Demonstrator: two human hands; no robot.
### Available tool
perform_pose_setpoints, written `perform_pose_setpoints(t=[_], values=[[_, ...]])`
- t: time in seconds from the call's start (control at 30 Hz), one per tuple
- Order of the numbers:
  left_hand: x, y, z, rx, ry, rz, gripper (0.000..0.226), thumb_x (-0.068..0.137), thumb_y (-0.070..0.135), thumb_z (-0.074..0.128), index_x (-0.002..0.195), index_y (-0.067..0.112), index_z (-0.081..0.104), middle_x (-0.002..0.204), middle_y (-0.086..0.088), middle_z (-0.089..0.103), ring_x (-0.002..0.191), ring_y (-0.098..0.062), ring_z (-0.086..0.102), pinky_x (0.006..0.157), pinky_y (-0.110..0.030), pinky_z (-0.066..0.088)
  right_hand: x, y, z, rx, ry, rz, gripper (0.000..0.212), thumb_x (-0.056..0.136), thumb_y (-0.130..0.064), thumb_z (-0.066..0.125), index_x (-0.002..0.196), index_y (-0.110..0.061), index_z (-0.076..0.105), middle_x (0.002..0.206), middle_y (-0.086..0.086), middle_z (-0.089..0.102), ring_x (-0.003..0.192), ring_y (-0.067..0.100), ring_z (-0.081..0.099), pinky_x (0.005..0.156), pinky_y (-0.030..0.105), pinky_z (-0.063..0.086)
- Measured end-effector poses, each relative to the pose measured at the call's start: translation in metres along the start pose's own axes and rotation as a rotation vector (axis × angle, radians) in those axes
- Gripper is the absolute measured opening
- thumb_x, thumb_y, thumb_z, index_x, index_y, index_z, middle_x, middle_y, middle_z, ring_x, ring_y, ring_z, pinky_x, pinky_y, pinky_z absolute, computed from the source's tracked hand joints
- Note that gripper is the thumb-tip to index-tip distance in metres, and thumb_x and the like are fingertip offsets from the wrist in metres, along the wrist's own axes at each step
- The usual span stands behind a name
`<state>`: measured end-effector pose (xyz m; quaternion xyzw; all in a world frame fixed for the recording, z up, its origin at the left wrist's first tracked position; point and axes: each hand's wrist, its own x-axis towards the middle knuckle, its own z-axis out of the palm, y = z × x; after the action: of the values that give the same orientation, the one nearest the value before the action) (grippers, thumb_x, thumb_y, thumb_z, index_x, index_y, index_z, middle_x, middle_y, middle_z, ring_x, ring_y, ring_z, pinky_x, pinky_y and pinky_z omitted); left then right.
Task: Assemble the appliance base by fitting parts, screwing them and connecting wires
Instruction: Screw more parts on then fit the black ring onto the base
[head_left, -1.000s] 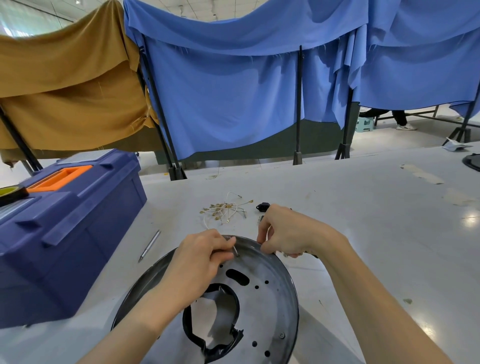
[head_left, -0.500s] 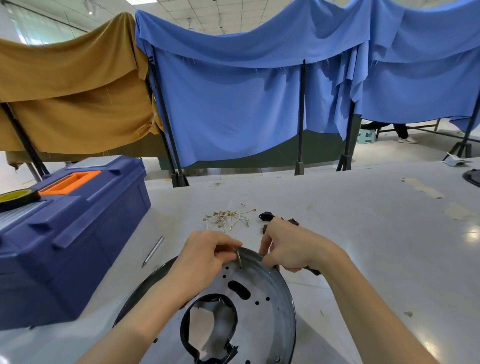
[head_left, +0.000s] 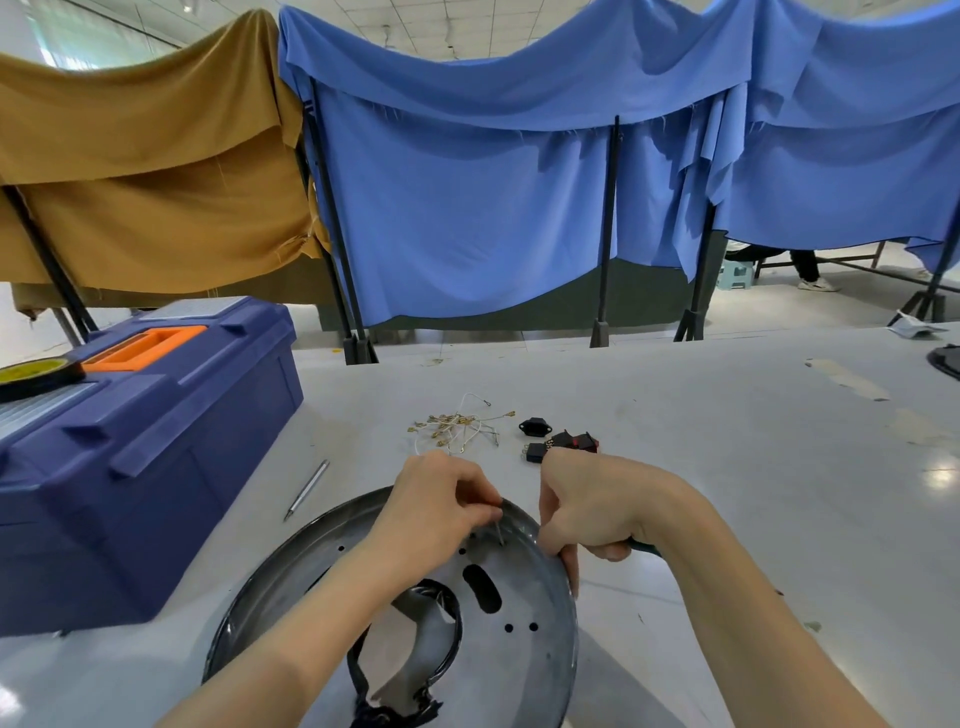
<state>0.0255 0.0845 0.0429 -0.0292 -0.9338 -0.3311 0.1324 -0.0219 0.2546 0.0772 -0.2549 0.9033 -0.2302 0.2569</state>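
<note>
A round dark metal base plate (head_left: 524, 670) with several holes and a black plastic insert (head_left: 400, 701) lies on the white table in front of me. My left hand (head_left: 441, 504) pinches a thin metal screw (head_left: 500, 532) standing upright over a hole near the plate's far rim. My right hand (head_left: 597, 504) grips the plate's far right rim, thumb on the edge; a dark teal handle (head_left: 644, 546) pokes out under its palm. Loose wires with brass terminals (head_left: 457, 423) and small black and red switch parts (head_left: 561, 441) lie just beyond my hands.
A large blue toolbox (head_left: 140, 457) with an orange handle stands at the left, with a roll of tape (head_left: 36, 376) on its lid. A metal pen-like tool (head_left: 307, 488) lies between toolbox and plate. Blue and tan cloth screens hang behind the table.
The view has tilted and the plate sits lower and closer. My left hand has brought the screw down onto the plate near the rim; my right hand keeps its grip on the rim.
</note>
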Motion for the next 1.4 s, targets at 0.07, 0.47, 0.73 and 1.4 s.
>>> perform_pose_setpoints(t=[0.07,0.47,0.73,1.4], values=[[0.0,0.002,0.003,0.03,-0.009,0.039,0.005,0.077,0.012,0.08,0.077,0.017,0.078,0.069,0.016,0.066,0.069,0.001,0.064,0.071,-0.015,0.052,-0.002,-0.001,0.0,-0.02,-0.03,-0.012,0.017,0.075,-0.004,0.051,0.061,0.0,0.057,0.044,0.001,0.062,0.031,0.015,0.035,0.04,0.02,0.03],[-0.012,-0.007,-0.002,0.02,-0.026,-0.011,0.024,0.075,0.018,0.081,0.062,0.032,0.066,0.069,0.012,0.069,0.067,-0.001,0.063,0.066,-0.016,0.051,0.004,-0.001,0.002,-0.037,0.026,-0.013,0.023,0.082,-0.012,0.053,0.062,-0.001,0.058,0.036,0.004,0.051,0.03,0.016,0.036,0.044,0.023,0.033],[-0.011,0.0,-0.001,0.123,-0.028,0.097,0.003,0.079,0.013,0.074,0.08,0.012,0.076,0.081,0.004,0.07,0.079,-0.013,0.063,0.078,-0.035,0.052,0.005,-0.001,0.003,-0.03,0.027,-0.018,0.021,0.082,-0.01,0.053,0.062,-0.002,0.057,0.036,0.005,0.049,0.029,0.017,0.036,0.043,0.023,0.033],[-0.017,0.009,0.004,0.167,-0.012,0.33,0.011,0.083,0.007,0.069,0.073,0.005,0.074,0.078,-0.004,0.067,0.072,-0.021,0.063,0.071,-0.039,0.049,0.005,-0.002,0.003,-0.004,-0.022,-0.005,0.024,0.084,-0.009,0.051,0.06,-0.004,0.049,0.035,0.0,0.052,0.028,0.013,0.035,0.04,0.02,0.03]])
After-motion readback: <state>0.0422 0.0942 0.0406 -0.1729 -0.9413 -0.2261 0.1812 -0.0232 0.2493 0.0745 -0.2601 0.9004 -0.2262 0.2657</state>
